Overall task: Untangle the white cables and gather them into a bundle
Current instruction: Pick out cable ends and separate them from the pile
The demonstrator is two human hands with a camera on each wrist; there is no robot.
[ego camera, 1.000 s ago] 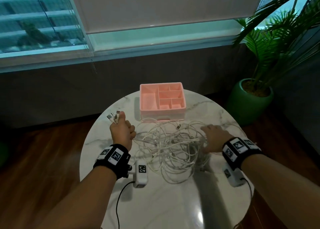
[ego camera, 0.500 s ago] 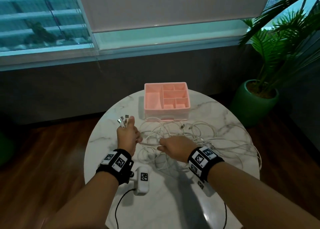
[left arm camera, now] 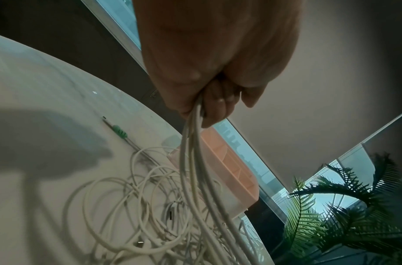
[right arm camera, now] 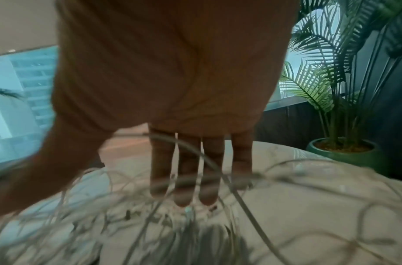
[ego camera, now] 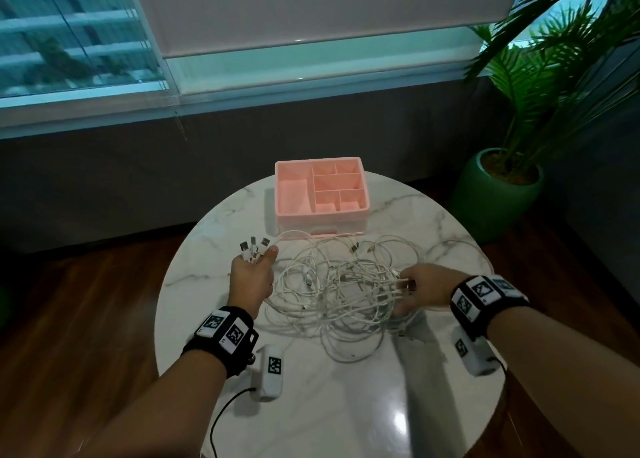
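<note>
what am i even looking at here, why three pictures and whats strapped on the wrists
No machine here: a person works with two bare hands. The black bands with square markers on the wrists carry small cameras, and a third camera sits on the head.

The wide picture is the head view, looking down at a round marble table. The other two look along each hand from the wrist.

On the table lie a tangle of white cables and a pink divided organiser box, which looks empty. A potted palm stands on the floor beside it.

The left hand grips several cable ends in a fist, plugs sticking out above. The right hand has its straight fingers pushed in among the loops; that wrist picture is blurred, so a firm hold cannot be confirmed.
</note>
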